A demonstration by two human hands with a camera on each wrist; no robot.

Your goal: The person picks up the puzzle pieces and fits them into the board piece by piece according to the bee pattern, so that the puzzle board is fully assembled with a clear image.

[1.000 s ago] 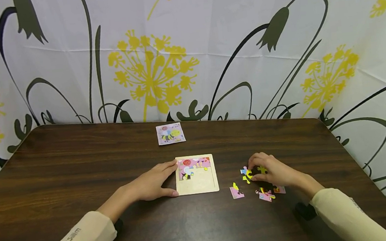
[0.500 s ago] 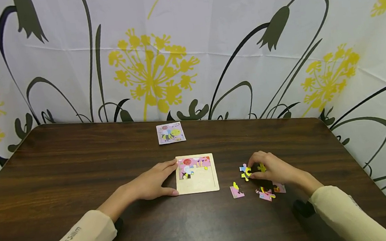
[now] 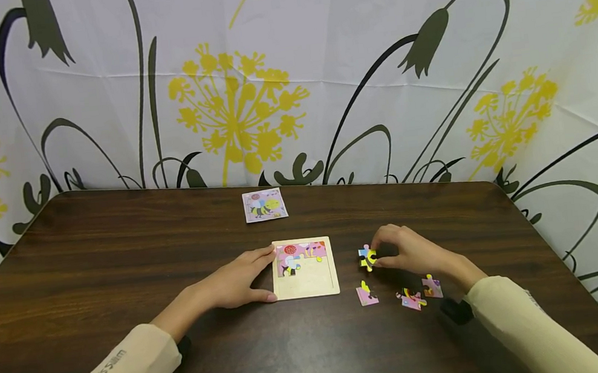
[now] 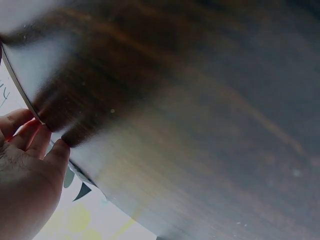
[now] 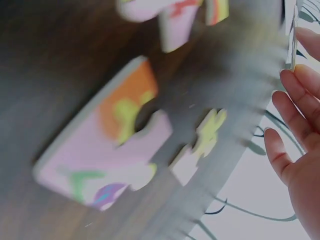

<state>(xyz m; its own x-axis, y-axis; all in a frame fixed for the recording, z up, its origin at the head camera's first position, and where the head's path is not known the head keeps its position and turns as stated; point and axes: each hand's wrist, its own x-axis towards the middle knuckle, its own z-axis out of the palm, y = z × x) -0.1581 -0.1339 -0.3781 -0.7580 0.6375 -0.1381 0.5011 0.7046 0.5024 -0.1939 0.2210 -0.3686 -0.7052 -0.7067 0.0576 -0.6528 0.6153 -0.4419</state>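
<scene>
In the head view my left hand [image 3: 232,280] rests at the left side of a square wooden puzzle board [image 3: 309,285]. Its fingertips touch the upper left corner and its thumb the lower left. Pink pieces with a red spot fill the board's top row and part of the left side. To the right of the board, my right hand [image 3: 412,253] pinches a blue, yellow and black puzzle piece [image 3: 367,258] between thumb and fingers. In the right wrist view, that hand [image 5: 305,115] holds the piece edge-on at the frame's border. The left wrist view shows the left hand's fingers [image 4: 37,135] against the board's edge.
Several loose puzzle pieces lie right of the board: a pink one [image 3: 366,293], a pink and yellow one [image 3: 412,300] and a pink corner piece [image 3: 432,287]. A bee picture card [image 3: 264,205] lies near the back edge of the dark wooden table [image 3: 146,239]. A flowered cloth [image 3: 347,23] hangs behind.
My right hand has moved left and slightly away from me, carrying the puzzle piece closer to the board. The corner piece is uncovered now. My left hand has stayed put.
</scene>
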